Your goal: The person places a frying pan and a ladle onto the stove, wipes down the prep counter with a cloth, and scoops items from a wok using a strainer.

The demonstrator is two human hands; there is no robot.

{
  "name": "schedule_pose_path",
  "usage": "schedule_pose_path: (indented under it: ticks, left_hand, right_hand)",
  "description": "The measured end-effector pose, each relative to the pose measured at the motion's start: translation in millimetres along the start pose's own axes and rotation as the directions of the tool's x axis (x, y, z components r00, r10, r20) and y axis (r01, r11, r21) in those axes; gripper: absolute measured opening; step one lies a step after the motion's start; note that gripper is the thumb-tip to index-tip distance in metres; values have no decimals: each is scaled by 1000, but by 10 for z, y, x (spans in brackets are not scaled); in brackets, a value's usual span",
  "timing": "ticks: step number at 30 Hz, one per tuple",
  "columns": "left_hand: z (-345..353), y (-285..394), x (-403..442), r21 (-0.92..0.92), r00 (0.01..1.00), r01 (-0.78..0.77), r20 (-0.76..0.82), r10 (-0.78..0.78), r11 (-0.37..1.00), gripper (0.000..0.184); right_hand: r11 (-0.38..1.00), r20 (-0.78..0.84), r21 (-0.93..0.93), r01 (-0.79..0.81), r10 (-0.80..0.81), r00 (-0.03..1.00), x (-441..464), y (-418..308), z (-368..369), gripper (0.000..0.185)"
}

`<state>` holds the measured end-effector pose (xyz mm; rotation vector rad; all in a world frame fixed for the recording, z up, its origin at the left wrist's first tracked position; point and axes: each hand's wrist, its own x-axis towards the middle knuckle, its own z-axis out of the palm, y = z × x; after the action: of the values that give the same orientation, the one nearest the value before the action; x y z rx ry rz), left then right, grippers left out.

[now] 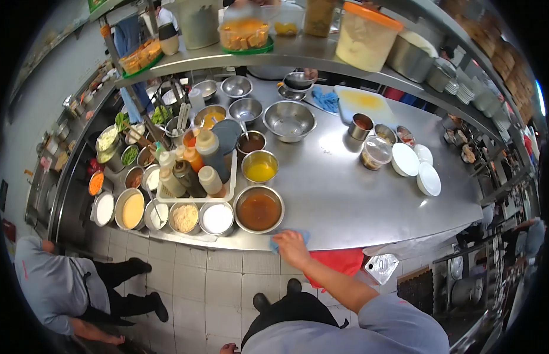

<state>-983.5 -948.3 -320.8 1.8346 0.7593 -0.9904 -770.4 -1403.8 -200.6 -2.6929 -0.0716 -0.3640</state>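
Cloth [305,238], blue, at counter's [345,203] front edge, near sauce bowl [259,191]; right hand [292,248] grasping it. Left hand [229,348] low, grip indeterminable. Advisable: press evenly, keep strokes clear of bowl rim.

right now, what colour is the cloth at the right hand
Light blue: the cloth at the right hand shows best in the head view.

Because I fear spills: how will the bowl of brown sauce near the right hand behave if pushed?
The bowl is probably heavy for its size, as it holds much sauce. The sauce would likely slosh, since no lid covers it. The bowl may slide on the smooth table if the right hand, on the blue cloth nearby, bumps it.
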Motion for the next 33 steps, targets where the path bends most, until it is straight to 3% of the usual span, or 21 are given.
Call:
schedule_pose_path:
  ticks: [4, 6, 10, 12, 15, 18, 20, 21, 22, 24, 26, 27, 28, 29, 30, 32, 33]
  left_hand:
    - [-267, 132, 474, -7, 999, 49, 24, -48, 999, 26]
    - [-477, 135, 861, -92, 990, 100, 113, -89, 991, 25]
    - [-751, 547, 1040, -137, 993, -61, 91, 73, 989, 21]
    - [-806, 772, 1098, -148, 988, -124, 73, 136, 981, 21]
    - [-901, 813, 1037, -141, 987, -130, 71, 141, 981, 24]
    - [-952, 351, 1329, -119, 979, -178, 77, 188, 977, 20]
    - [-1049, 152, 1230, -140, 979, 1, 202, 28, 990, 20]
    - [-1156, -162, 1465, 384, 816, -568, 377, 438, 728, 22]
    - [-1146, -266, 1329, 413, 836, -536, 381, 395, 736, 22]
    - [-1082, -309, 1170, 429, 891, -427, 348, 291, 796, 23]
    - [-1019, -286, 1135, 456, 892, -416, 370, 258, 787, 23]
    - [-1000, -263, 1172, 473, 879, -445, 392, 270, 760, 23]
    - [-996, -222, 1219, 492, 854, -496, 425, 300, 715, 24]
    - [-996, -193, 1290, 505, 813, -567, 469, 344, 651, 24]
    - [-1000, -142, 1403, 503, 733, -676, 535, 421, 538, 24]
    - [-1049, 34, 1654, 431, 442, -886, 675, 591, 170, 25]
    - [-1038, 88, 1769, 369, 273, -929, 711, 648, -14, 25]
  right_hand:
    - [997, 30, 60, 44, -46, 998, 122, -398, 162, 36]
    - [983, -1, 120, 137, -138, 990, 152, -512, 242, 35]
    - [988, 42, 64, 142, -145, 989, -77, -362, 31, 36]
    - [990, 22, -85, 110, -108, 994, -354, -62, -133, 29]
    - [988, 22, -155, 24, -21, 1000, -888, 552, -581, 38]
    - [958, -101, -238, -160, 140, 985, -1369, 1003, -1045, 42]
    - [833, -169, -293, -468, 437, 883, -1686, 1408, -1156, 30]
    - [758, -350, -226, -611, 522, 778, -1847, 1678, -1123, 28]
    - [662, -507, -136, -737, 593, 626, -2029, 1840, -1086, 27]
    - [548, -642, 248, -798, 710, 288, -2116, 1817, -1235, 25]
    - [741, -798, 159, -653, 486, 357, -2023, 1699, -1298, 22]
    - [672, -598, 268, -690, 678, 427, -1832, 1393, -1508, 27]
    - [689, -686, 197, -697, 605, 404, -1777, 1563, -1244, 31]
    - [710, -654, 274, -649, 632, 416, -1551, 1285, -1245, 28]
    - [767, -638, 219, -603, 580, 506, -1335, 1317, -1061, 26]
    - [865, -582, 10, -502, 413, 701, -992, 1222, -563, 24]
    - [923, -564, 19, -385, 328, 758, -827, 948, -446, 27]
